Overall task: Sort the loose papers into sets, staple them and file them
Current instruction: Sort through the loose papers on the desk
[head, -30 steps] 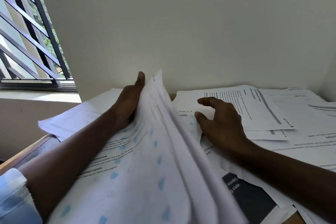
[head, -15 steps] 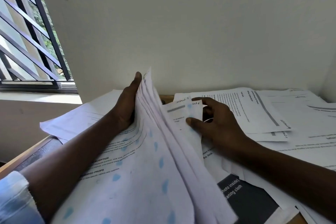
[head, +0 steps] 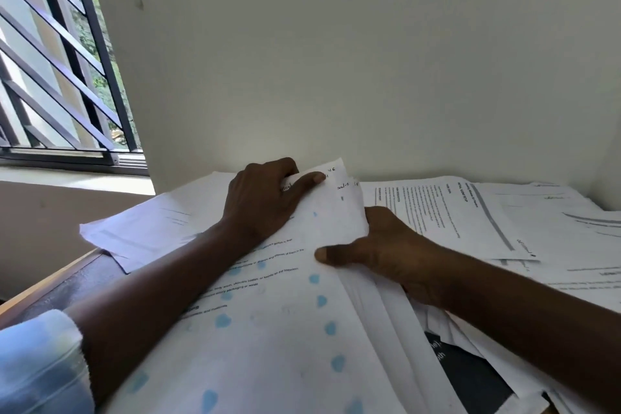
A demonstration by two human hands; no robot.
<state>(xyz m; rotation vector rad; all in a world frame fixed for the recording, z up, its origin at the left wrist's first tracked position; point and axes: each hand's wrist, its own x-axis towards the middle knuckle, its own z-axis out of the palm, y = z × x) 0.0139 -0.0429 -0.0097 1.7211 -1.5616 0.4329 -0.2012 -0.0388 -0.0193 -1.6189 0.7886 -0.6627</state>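
Desk (head: 85, 279) under loose papers (head: 470, 218); barred window (head: 60, 60)

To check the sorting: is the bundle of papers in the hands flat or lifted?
The bundle is lifted: left hand pinches its corner, right hand holds its edge.
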